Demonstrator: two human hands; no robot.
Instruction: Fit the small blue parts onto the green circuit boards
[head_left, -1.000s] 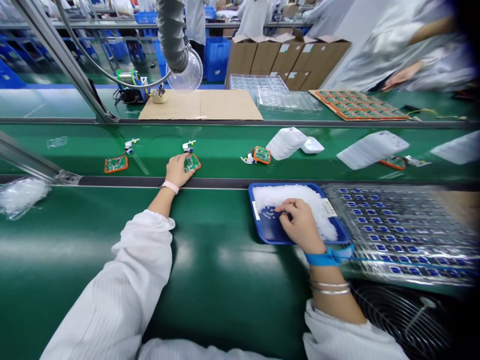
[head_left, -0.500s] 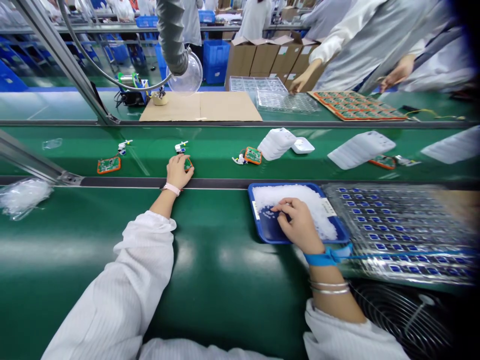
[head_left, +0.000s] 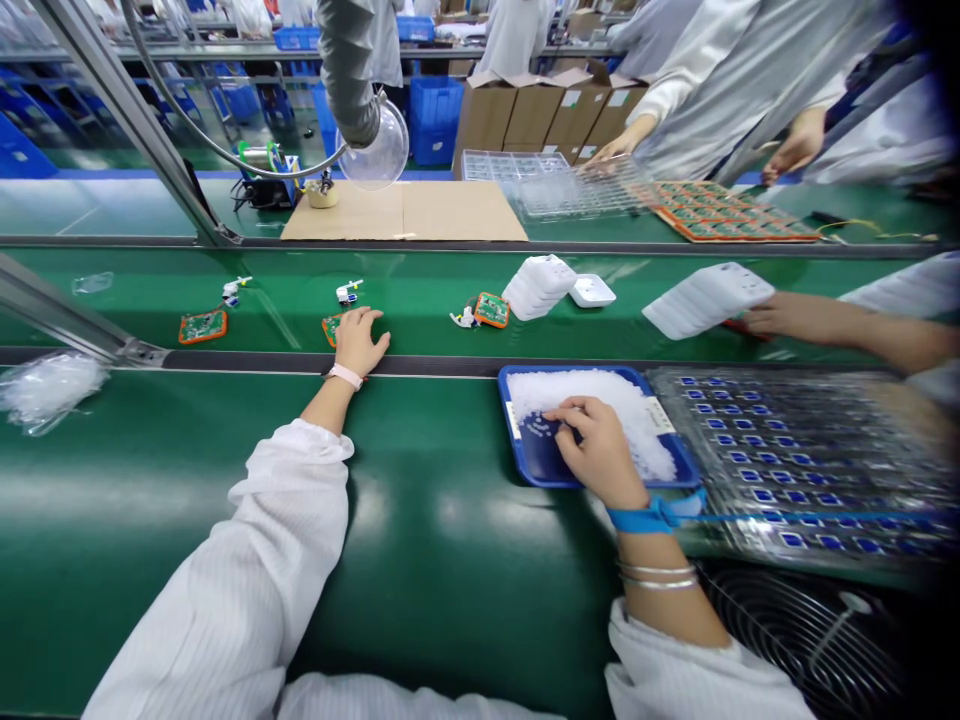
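Observation:
My left hand rests over the green belt, its fingers loosely spread with nothing between them. Just left of its fingertips lies a green circuit board in an orange frame, partly covered by the hand. A small white connector piece sits behind that board. My right hand is over a blue tray of tiny white pieces. Its index finger and thumb come close together at several loose pieces. Whether a piece is between the fingertips is too small to see. A blue strap circles that wrist.
Other framed boards lie along the belt, with stacked white shells. At right are a clear tray of blue parts and another person's hand. A metal post and magnifier stand ahead.
Boards and shells on the belt have shifted left, so the board slid out from under my left hand. Another person's hand has come in at right. My right hand has stayed in place.

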